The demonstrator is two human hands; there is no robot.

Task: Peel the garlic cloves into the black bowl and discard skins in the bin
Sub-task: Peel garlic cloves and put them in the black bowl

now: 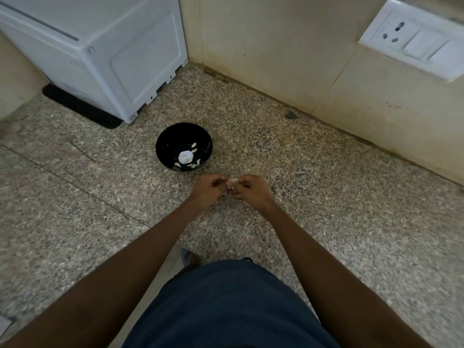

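1. I see both hands meeting just below the middle of the frame, over the speckled stone surface (pixel 301 222).
2. The left hand (pixel 208 189) has its fingers curled inward, thumb and fingertips pinching one end of a small pale garlic clove (pixel 231 183).
3. The right hand (pixel 252 190) mirrors it, fingers curled and pinching the other end of the same clove.
4. The clove sits in the narrow gap between the two sets of fingers, touched by both; only a sliver of pale skin shows, and I cannot tell how much of it is peeled.
5. Small pale bits show beneath the hands, near the knuckles; they are too small for me to say whether they are held or lying on the surface.
6. The black bowl (pixel 165 144) stands on the surface just above and slightly left of the hands, apart from them.
7. Inside the bowl lie a white garlic bulb (pixel 185 156) near the middle and a few loose pale cloves (pixel 194 165) around it.
8. A white appliance (pixel 100 54) fills the upper left of the frame, resting on a black mat (pixel 80 109).
9. A white switch plate (pixel 416 41) with a socket sits on the beige wall at the upper right.
10. Dark blue clothing (pixel 226 310) fills the bottom centre between the forearms.
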